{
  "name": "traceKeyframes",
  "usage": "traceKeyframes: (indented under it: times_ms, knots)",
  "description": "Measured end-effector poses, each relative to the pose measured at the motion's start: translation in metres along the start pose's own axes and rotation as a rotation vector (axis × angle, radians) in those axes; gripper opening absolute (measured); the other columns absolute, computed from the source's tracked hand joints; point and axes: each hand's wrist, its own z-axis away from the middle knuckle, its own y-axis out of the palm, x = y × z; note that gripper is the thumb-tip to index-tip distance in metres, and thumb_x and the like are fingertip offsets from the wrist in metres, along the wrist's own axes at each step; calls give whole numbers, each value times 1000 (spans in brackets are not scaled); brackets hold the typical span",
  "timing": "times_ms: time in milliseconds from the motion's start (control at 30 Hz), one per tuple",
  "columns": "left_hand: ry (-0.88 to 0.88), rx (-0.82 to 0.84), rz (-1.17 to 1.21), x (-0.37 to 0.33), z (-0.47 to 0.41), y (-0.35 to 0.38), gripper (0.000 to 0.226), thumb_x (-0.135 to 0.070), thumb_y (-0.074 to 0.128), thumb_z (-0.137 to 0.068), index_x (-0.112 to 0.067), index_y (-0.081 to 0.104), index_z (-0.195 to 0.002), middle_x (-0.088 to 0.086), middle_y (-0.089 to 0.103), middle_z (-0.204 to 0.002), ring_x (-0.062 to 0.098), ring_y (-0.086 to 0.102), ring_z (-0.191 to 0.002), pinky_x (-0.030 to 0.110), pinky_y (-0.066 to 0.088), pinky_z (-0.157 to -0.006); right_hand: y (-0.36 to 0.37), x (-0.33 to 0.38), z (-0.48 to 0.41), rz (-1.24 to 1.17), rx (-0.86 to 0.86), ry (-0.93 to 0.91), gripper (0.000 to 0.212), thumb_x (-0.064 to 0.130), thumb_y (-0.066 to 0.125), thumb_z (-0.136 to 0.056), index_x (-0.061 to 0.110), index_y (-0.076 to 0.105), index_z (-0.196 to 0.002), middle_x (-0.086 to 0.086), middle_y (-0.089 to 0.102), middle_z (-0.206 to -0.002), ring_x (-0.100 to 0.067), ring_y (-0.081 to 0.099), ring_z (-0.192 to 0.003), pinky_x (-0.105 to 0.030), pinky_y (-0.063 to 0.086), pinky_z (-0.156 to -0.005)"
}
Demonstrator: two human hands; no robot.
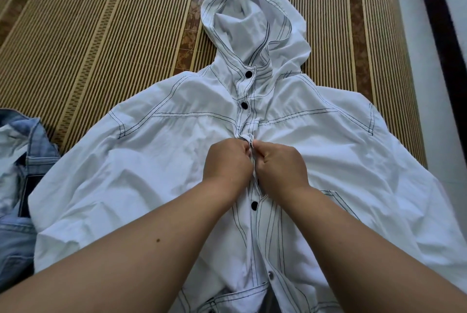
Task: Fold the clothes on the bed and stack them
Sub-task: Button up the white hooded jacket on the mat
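While the white hooded jacket (164,166) is lying face up across the middle of the frame, I am gripping its front placket (252,216) at chest height with both hands. My left hand (228,161) is curling tightly on the left edge of the opening, and my right hand (280,163) is curling on the right edge, knuckles nearly touching at the centre. The fingertips are tucking under the cloth, so I cannot tell for sure, but they seem to be pressing a snap together between them.

Two dark snaps (244,105) are sitting closed above my hands toward the collar, and another is showing just below my wrists. The hood (252,21) is spreading open toward the top centre, and the sleeves are fanning out to both sides.

A blue denim garment (15,186) is lying crumpled at the left edge, touching the jacket's sleeve. Everything is resting on a striped bamboo mat (101,34) that is filling the upper left and upper right of the frame.
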Motion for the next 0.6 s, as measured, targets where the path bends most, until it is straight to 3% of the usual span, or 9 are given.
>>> traceKeyframes:
  times_ms: [133,267,333,400,500,600]
  knots:
    - [-19,34,-4,0,-2,1,16,-12,54,-87,-9,68,-80,11,65,-75,29,59,-76,31,42,-63,5,-3,0,2,-16,-11,15,20,51,-88,17,66,-89,-12,68,-83,-35,57,-81,-32,27,-58]
    - [-26,86,-27,3,-2,4,17,-14,54,-88,-11,70,-87,11,68,-82,30,61,-82,27,38,-61,8,-3,1,17,8,-14,16,19,52,-88,18,67,-91,-10,69,-86,-34,59,-86,-32,28,-59]
    - [-15,88,-5,4,-1,3,17,-13,56,-88,-12,72,-90,11,70,-86,29,62,-87,28,39,-64,5,-4,0,-5,35,17,24,20,53,-91,23,70,-107,-7,72,-102,-30,61,-100,-30,39,-68]
    - [-16,13,102,4,0,-2,18,-15,58,-88,-13,74,-95,9,72,-95,27,63,-96,26,41,-75,-4,-5,5,-193,-3,126,29,23,56,-93,23,67,-121,-2,69,-117,-21,60,-113,-25,43,-88]
    - [-84,-139,296,3,9,-10,22,-26,62,-88,-20,74,-106,-2,74,-101,13,64,-100,13,38,-73,-22,-6,27,-447,-229,324,34,25,60,-92,21,63,-126,3,72,-105,-13,64,-99,-22,43,-88]
    - [-144,-150,355,7,26,-8,17,-42,67,-82,-30,66,-94,-15,64,-79,4,61,-80,9,37,-59,-31,-10,56,-496,-347,447,23,24,65,-87,27,66,-110,11,66,-84,-7,64,-79,-26,49,-76]
